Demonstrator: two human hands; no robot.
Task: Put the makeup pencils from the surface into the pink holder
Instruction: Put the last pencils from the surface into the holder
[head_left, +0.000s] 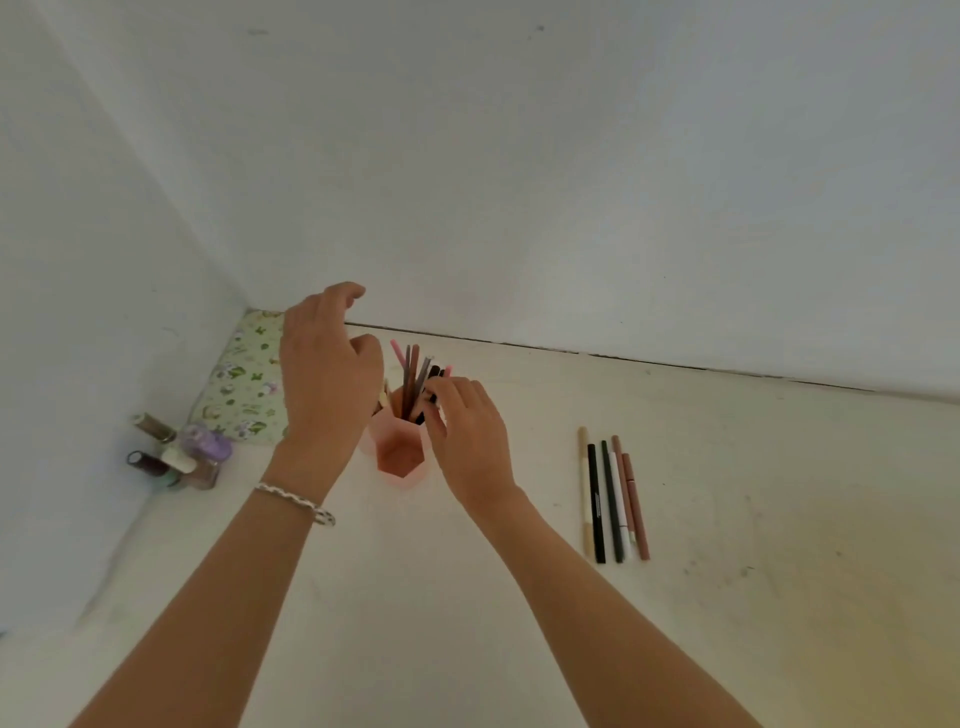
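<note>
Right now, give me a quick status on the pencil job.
Right hand fingers on pencils in pink holder. Left hand open above it. Five loose pencils on surface, unobstructed.

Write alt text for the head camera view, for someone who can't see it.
A person's right hand slots dark makeup pencils into a pink holder already bristling with pencils, while the left hand hovers open beside it. Five more pencils lie in a row on the cream surface to the right; nail polish bottles and a floral pouch sit at left.
</note>
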